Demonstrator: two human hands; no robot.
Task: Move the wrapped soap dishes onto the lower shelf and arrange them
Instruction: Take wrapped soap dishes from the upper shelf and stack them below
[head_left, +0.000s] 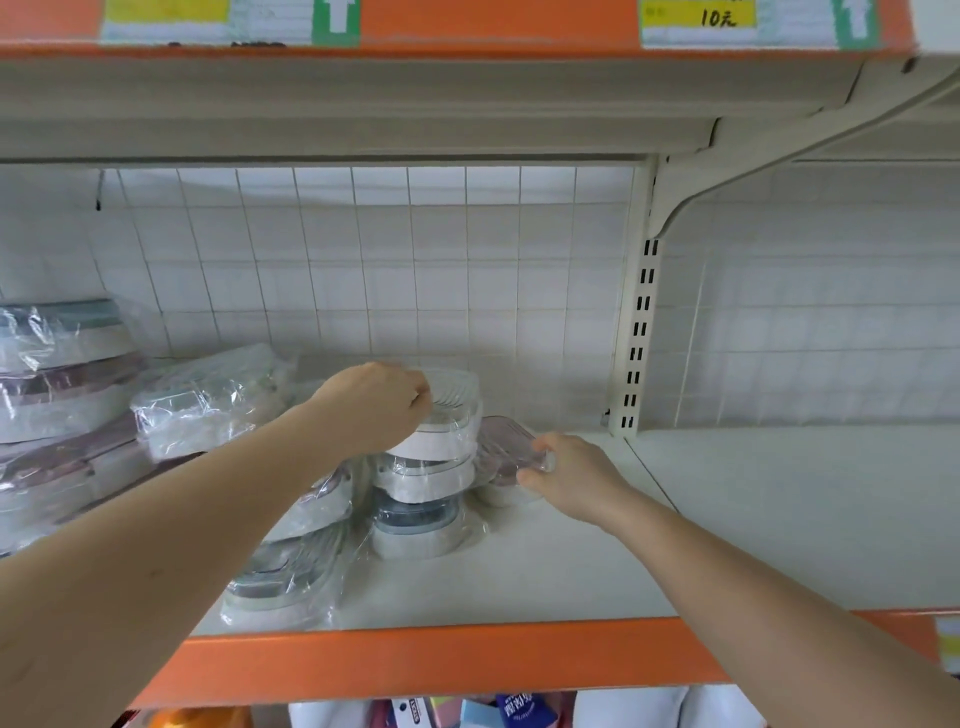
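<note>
Left hand (382, 405) gripped the top dish (449, 415) of a mid-shelf (571, 561) stack; right hand (569, 475) pinched a pink dish (506, 447) beside it. Light, rigid, slippery film: best held by rims.

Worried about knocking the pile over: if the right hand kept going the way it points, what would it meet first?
The right hand points left and back, already gripping a pink-lidded soap dish. Pushed on, that dish would probably meet the stack of wrapped dishes beside it; the gap between them is unclear.

White wire grid back panel (363, 260), slotted upright post (640, 332), yellow 10元 price tag (698, 18)
</note>
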